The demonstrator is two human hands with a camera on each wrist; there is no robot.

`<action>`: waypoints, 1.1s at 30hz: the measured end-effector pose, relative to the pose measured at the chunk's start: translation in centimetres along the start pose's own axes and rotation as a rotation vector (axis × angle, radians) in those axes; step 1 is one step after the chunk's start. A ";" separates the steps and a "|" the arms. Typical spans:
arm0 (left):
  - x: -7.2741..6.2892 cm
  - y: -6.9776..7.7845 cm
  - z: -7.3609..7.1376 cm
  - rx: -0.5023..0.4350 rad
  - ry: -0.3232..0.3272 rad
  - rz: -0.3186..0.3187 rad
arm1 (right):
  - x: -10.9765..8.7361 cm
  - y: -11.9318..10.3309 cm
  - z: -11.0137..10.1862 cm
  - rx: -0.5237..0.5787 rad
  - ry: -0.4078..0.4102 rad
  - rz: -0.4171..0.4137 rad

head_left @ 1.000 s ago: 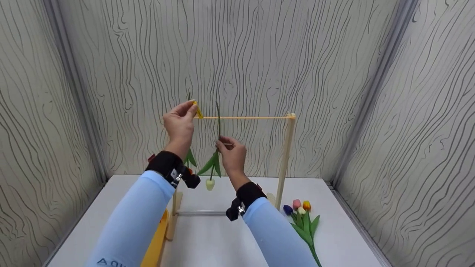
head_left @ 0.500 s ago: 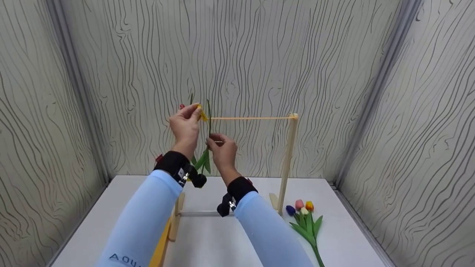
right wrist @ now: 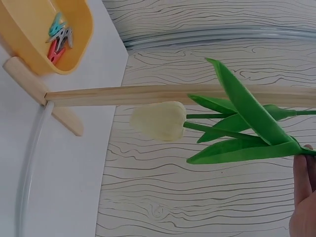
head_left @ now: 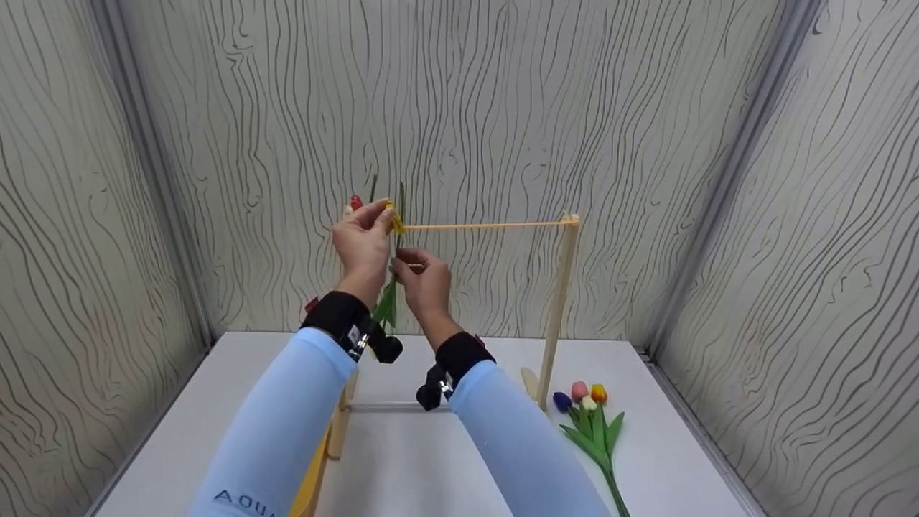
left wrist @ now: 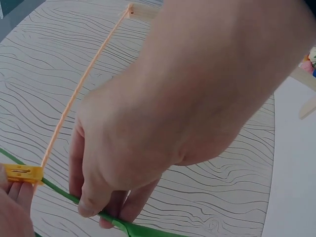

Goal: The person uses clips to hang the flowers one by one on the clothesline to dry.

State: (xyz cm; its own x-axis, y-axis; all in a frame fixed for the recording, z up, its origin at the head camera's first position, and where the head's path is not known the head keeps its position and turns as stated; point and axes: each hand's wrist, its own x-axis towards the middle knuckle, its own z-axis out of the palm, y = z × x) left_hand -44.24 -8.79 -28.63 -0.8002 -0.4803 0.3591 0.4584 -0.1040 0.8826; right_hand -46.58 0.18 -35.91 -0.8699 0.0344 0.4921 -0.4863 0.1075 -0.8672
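Note:
My left hand [head_left: 362,240] pinches a yellow clothespin [left wrist: 22,173] at the orange string [left wrist: 79,89]. My right hand [head_left: 425,283] holds a white tulip [right wrist: 160,121] upside down by its green stem [left wrist: 59,190], thumb and fingers just above the leaves. In the left wrist view the stem crosses the string right at the clothespin's end. Another stem [head_left: 373,188] rises behind my left hand, which hides most of it. A red bead-like shape [head_left: 356,202] shows above the knuckles.
A wooden post [head_left: 558,309] carries the string's right end. Several tulips [head_left: 592,424] lie on the white table [head_left: 668,459] to the right. A yellow bin [right wrist: 81,29] with several clothespins [right wrist: 60,39] stands by the left post's foot [right wrist: 24,81].
My right hand has moved left and slightly up with the white tulip, bringing its stem to the string beside the yellow clothespin. My left hand has shifted slightly right with the clothespin.

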 end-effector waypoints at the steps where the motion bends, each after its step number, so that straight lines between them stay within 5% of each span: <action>1: -0.1 0.0 -0.1 0.006 -0.005 -0.003 | 0.0 0.0 0.0 -0.001 0.001 -0.001; 20: -0.7 -0.1 -0.2 0.044 -0.006 -0.010 | 0.0 -0.4 -0.5 -0.080 0.015 -0.011; 33: -2.0 0.6 -0.7 0.094 0.075 -0.015 | -0.1 -0.4 -1.0 -0.183 0.013 -0.013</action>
State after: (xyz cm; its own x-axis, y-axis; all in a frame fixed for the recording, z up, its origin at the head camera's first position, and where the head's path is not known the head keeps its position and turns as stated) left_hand -42.09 -8.52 -29.04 -0.7740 -0.5432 0.3253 0.4058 -0.0311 0.9134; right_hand -46.23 1.13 -35.58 -0.8617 0.0440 0.5055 -0.4737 0.2873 -0.8325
